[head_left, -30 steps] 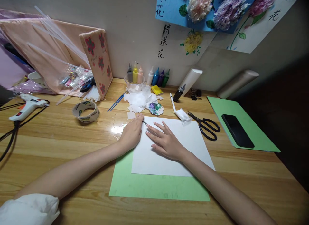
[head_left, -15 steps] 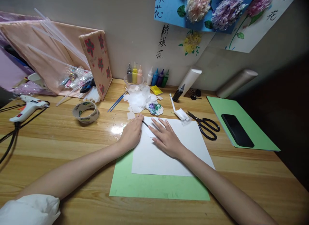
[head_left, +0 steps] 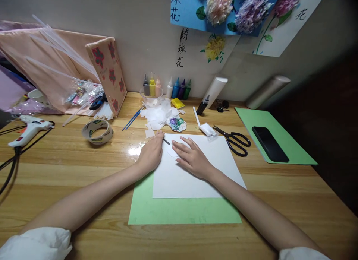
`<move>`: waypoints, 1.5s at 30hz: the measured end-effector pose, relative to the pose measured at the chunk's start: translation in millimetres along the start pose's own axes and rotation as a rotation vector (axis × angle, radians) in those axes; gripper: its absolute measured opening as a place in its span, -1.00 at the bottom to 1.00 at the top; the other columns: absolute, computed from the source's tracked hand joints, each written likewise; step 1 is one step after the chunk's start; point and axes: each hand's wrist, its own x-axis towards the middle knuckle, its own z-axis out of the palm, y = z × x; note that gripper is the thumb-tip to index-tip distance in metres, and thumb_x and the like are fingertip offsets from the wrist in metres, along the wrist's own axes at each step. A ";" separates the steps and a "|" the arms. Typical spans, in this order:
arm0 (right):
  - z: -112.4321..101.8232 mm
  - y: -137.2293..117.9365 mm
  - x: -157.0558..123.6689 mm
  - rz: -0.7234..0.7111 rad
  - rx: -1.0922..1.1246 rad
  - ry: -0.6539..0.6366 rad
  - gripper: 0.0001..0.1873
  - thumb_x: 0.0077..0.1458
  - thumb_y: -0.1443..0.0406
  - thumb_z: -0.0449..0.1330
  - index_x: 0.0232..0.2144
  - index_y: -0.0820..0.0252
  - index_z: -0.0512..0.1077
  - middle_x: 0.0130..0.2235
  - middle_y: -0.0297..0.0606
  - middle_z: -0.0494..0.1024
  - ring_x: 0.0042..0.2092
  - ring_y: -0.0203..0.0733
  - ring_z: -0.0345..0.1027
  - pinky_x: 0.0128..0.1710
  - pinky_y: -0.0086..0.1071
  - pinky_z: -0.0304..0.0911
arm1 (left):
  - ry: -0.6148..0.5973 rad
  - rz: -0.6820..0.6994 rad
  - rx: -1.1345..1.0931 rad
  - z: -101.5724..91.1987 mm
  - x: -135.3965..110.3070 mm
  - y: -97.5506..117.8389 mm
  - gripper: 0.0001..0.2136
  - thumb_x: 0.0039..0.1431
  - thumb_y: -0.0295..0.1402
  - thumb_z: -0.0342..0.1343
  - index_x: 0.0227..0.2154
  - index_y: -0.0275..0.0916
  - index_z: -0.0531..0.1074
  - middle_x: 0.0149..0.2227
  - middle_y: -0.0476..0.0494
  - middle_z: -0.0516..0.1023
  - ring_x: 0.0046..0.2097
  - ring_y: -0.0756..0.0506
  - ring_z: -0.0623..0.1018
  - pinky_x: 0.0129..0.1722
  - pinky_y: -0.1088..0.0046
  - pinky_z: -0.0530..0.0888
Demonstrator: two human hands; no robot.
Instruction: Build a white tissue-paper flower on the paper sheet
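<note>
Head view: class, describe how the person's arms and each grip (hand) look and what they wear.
The left forearm and right forearm are bare. The left grip and right grip are ungloved hands, with no ring, watch or bracelet in view. A bunched white left sleeve shows at the lower left corner, a white right sleeve at the lower right.
</note>
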 end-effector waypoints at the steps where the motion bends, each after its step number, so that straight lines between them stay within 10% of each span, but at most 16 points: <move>1: 0.0 0.2 -0.2 -0.001 -0.003 0.006 -0.49 0.21 0.13 -0.06 0.17 0.13 0.15 0.26 -0.25 0.11 0.28 0.00 -0.15 0.23 0.04 -0.12 | 0.001 -0.002 -0.002 0.3 -0.1 -0.3 -0.52 0.13 -0.59 -0.22 0.15 -0.43 0.08 0.20 -0.37 0.20 0.23 -0.15 0.20 0.18 0.22 0.24; 15: -5.2 1.7 -3.5 -0.101 0.029 -0.010 -0.54 0.21 0.17 -0.04 0.14 0.06 0.19 0.25 -0.28 0.14 0.31 -0.02 -0.23 0.23 0.10 -0.19 | 0.012 0.020 -0.020 -1.9 0.9 0.5 -0.52 0.13 -0.58 -0.20 0.14 -0.38 0.13 0.20 -0.34 0.19 0.23 -0.15 0.20 0.17 0.16 0.26; 21: -4.5 7.1 -7.5 0.217 0.175 0.305 -0.57 0.25 0.29 -0.17 0.11 0.11 0.25 0.17 -0.24 0.29 0.15 -0.10 0.12 0.12 -0.09 0.11 | -0.027 0.368 -0.064 -14.5 -2.9 15.6 -0.63 0.22 -0.43 -0.17 0.07 -0.29 0.29 0.17 -0.20 0.27 0.23 -0.12 0.21 0.20 0.20 0.22; 27: -4.8 8.0 -5.9 0.277 0.216 0.316 -0.58 0.25 0.26 -0.18 0.07 0.09 0.29 0.12 -0.24 0.34 0.12 -0.07 0.15 0.10 -0.09 0.12 | -0.191 0.551 -0.103 -19.9 -2.6 22.0 -0.56 0.23 -0.25 -0.12 0.15 -0.24 0.19 0.24 -0.23 0.13 0.28 -0.18 0.07 0.24 0.07 0.06; 39: -6.4 15.5 -4.5 0.328 0.504 0.249 -0.64 0.24 0.21 -0.11 -0.22 0.16 0.47 -0.25 -0.19 0.48 -0.20 -0.17 0.33 -0.17 -0.27 0.25 | -0.212 0.557 -0.101 -23.1 -1.3 24.2 -0.55 0.24 -0.22 -0.14 0.16 -0.25 0.16 0.27 -0.23 0.05 0.30 -0.18 0.02 0.26 0.05 -0.06; 45: -6.6 34.1 1.5 0.489 0.650 0.103 -0.65 -0.05 0.02 0.20 -0.48 0.20 0.34 -0.58 -0.47 0.24 -0.54 -0.37 0.04 -0.55 -0.47 0.00 | -0.141 0.210 -0.196 -12.3 0.6 17.7 -0.41 0.21 -0.25 -0.10 0.24 -0.34 -0.13 0.30 -0.36 -0.10 0.30 -0.19 0.01 0.24 0.06 0.04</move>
